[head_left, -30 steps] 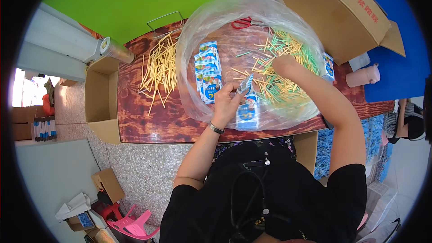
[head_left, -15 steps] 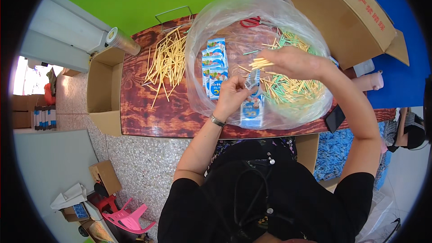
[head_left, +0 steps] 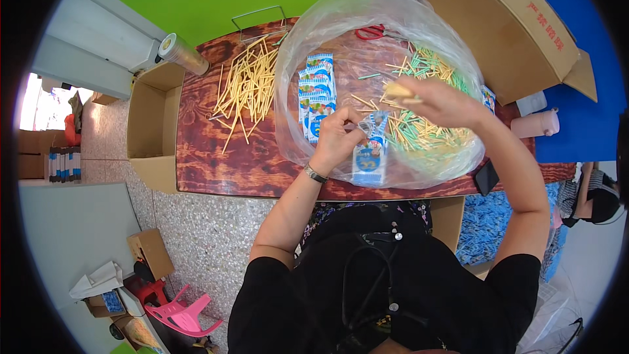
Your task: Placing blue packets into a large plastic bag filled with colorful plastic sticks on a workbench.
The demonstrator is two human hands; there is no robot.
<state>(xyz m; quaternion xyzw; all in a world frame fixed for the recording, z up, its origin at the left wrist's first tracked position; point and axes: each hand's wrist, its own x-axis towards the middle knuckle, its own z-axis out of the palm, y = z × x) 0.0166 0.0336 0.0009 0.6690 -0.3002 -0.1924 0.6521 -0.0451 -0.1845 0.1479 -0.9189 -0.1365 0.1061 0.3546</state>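
Wooden table [head_left: 216,164], blue-white packet [head_left: 369,160] in left hand [head_left: 337,139].

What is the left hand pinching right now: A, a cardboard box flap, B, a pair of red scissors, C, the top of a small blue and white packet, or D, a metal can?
C: the left hand pinches the top of the small blue and white packet at the table's near edge; the red scissors lie untouched farther back.

Bare wood shows along the near edge of the bench [head_left: 216,170] toward its left corner, open for a hand to pass. A clear plastic bag [head_left: 295,59] walls off the middle. Yellow sticks [head_left: 246,88] litter the far left part. A cardboard box [head_left: 517,33] blocks the far right corner.
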